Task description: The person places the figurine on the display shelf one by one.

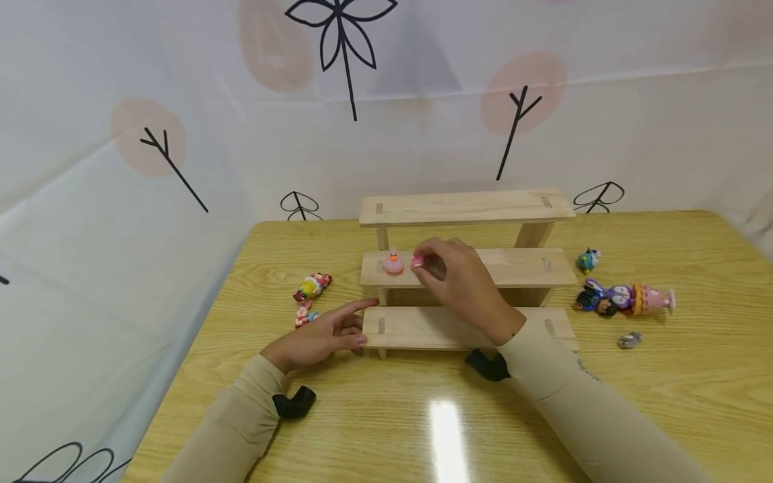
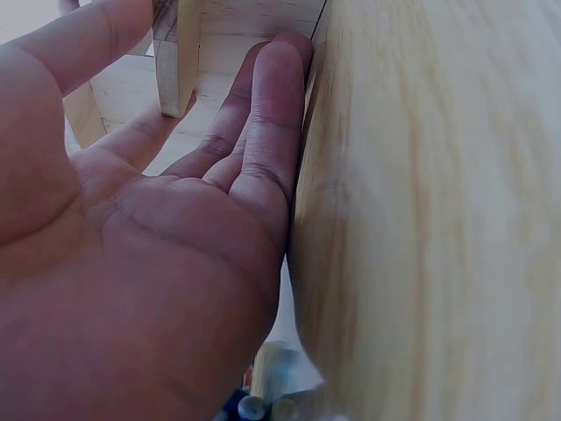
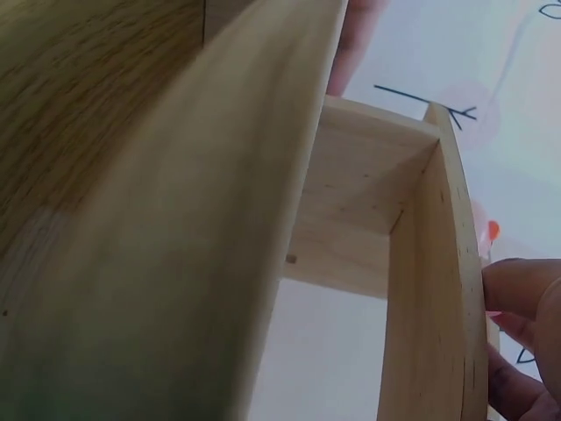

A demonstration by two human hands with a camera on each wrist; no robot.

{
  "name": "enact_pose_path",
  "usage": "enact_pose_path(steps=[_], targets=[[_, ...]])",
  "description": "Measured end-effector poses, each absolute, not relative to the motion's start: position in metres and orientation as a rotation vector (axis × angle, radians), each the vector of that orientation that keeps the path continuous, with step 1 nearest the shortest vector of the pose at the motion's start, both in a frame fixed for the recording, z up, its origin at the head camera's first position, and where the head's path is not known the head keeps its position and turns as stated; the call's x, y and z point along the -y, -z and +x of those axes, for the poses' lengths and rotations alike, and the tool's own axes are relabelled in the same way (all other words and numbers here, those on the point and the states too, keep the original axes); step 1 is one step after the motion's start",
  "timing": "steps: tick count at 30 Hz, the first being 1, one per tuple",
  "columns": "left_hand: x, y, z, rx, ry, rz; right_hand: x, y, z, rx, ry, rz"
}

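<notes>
A three-tier wooden display shelf [image 1: 465,204] stands on the table. My right hand [image 1: 461,282] pinches a small pink figurine [image 1: 417,261] between thumb and fingertips at the middle tier; its exact shape is mostly covered. Just left of it, a pale pink duck figurine [image 1: 394,264] with an orange beak sits on that tier. At the left end of the bottom tier, my left hand [image 1: 320,337] touches the wood with thumb and index finger spread. In the left wrist view its other fingers [image 2: 272,132] reach fairly straight beside the wood.
Two colourful figurines, one in yellow and green [image 1: 313,287] and a red-and-blue one [image 1: 304,314], lie left of the shelf. On the right are a teal figurine [image 1: 588,260], a purple one [image 1: 619,295], a pink-skirted one [image 1: 653,299] and a small grey one [image 1: 630,340]. A patterned cloth [image 1: 423,147] hangs behind.
</notes>
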State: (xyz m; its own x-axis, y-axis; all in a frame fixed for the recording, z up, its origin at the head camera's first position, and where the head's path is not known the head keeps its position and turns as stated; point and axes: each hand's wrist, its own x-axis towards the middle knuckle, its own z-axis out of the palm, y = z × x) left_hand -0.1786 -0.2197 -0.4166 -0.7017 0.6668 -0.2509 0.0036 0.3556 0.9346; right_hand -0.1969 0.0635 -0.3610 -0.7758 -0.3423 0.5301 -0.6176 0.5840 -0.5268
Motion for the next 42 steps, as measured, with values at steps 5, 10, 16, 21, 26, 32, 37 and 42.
enact_pose_path(steps=[5, 10, 16, 21, 26, 32, 37, 42], targets=[[0.218, 0.416, -0.179, -2.000, -1.370, 0.591, -0.065, 0.362, -0.197, 2.455, -1.011, 0.753], [0.217, 0.417, -0.180, -2.005, -1.364, 0.585, -0.067, 0.363, -0.198, 2.462, -0.994, 0.747], [0.216, 0.417, -0.181, -2.013, -1.357, 0.593, -0.069, 0.363, -0.198, 2.460, -0.982, 0.748], [0.215, 0.418, -0.182, -2.010, -1.359, 0.603, -0.071, 0.364, -0.199, 2.460, -0.971, 0.752], [0.215, 0.419, -0.183, -2.004, -1.368, 0.623, -0.073, 0.363, -0.198, 2.473, -0.977, 0.755], [0.214, 0.418, -0.183, -1.992, -1.375, 0.620, -0.078, 0.362, -0.192, 2.479, -1.000, 0.750], [0.217, 0.417, -0.182, -1.993, -1.374, 0.595, -0.085, 0.364, -0.184, 2.387, -0.988, 0.799], [0.219, 0.416, -0.180, -1.997, -1.374, 0.587, -0.090, 0.362, -0.173, 2.318, -0.941, 0.862]])
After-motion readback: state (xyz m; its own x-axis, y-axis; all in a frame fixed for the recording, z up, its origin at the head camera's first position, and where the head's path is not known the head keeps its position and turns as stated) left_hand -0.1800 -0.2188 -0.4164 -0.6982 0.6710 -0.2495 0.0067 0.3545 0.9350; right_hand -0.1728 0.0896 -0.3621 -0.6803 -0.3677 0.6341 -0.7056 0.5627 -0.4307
